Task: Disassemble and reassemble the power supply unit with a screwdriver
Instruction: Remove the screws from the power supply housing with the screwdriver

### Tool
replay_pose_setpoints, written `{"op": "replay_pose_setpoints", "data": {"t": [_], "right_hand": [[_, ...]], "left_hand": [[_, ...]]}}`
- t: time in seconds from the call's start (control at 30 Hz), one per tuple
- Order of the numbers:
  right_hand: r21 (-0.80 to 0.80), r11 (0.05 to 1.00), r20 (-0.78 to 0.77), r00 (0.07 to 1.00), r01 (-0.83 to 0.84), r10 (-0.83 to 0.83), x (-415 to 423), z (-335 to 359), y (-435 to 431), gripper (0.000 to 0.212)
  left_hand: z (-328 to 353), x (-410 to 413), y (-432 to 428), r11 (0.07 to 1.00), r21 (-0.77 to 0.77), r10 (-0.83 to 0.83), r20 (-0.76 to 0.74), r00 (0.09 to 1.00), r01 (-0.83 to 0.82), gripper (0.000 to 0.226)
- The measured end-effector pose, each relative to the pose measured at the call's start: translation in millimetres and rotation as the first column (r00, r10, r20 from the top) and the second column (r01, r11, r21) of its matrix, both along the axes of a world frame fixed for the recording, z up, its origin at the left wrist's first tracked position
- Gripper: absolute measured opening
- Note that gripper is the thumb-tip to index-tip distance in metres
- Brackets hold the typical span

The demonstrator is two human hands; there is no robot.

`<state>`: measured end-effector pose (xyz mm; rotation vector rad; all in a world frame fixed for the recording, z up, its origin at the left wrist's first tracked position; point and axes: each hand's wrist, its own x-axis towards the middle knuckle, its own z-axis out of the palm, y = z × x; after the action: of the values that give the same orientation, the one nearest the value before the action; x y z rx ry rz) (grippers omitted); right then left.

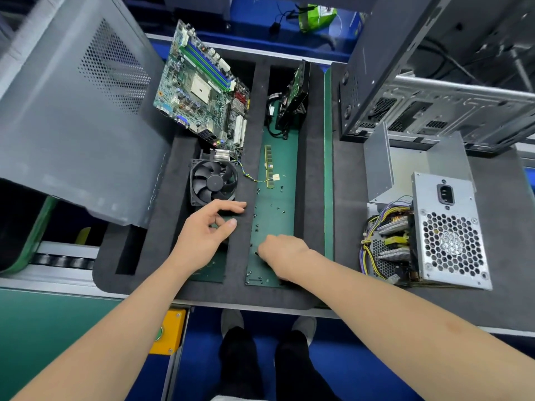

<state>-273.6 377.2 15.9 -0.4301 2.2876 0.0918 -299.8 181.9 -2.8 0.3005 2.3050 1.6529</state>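
Pinching small black screw with curled right hand over near green mat; hovering left hand, fingers loose, beside black square fan.

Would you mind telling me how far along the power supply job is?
Done: the power supply unit is open, its cover set behind it. In hand: the right hand reaches among loose screws in the tray. Remaining: refit cover; no screwdriver visible.
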Motion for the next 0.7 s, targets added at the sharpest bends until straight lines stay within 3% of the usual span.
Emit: {"op": "replay_pose_setpoints", "data": {"t": [0.13,0.23,0.33,0.57,0.7], "right_hand": [[-0.087,0.976,-0.062,0.977,0.198,-0.204,-9,5,2,0.019],[-0.206,0.884,-0.029,0.901,0.419,-0.434,-23,15,2,0.026],[-0.251,0.812,0.079,0.848,0.526,-0.525,-35,26,7,0.030],[-0.103,0.945,0.092,0.949,0.309,-0.300,-29,33,5,0.018],[0.032,0.998,0.043,0.997,0.062,-0.063,-8,18,0,0.015]], "left_hand": [[1,0,1,1.000,-0.002,0.002,0.001,1.000,-0.002,0.029],[2,0,1,1.000,0.006,0.001,0.006,1.000,-0.001,0.029],[3,0,1,1.000,0.009,0.000,0.008,1.000,0.000,0.029],[2,1,0,1.000,0.015,-0.002,0.013,1.000,0.002,0.028],[1,1,0,1.000,0.019,0.000,0.018,1.000,0.000,0.027]]}}
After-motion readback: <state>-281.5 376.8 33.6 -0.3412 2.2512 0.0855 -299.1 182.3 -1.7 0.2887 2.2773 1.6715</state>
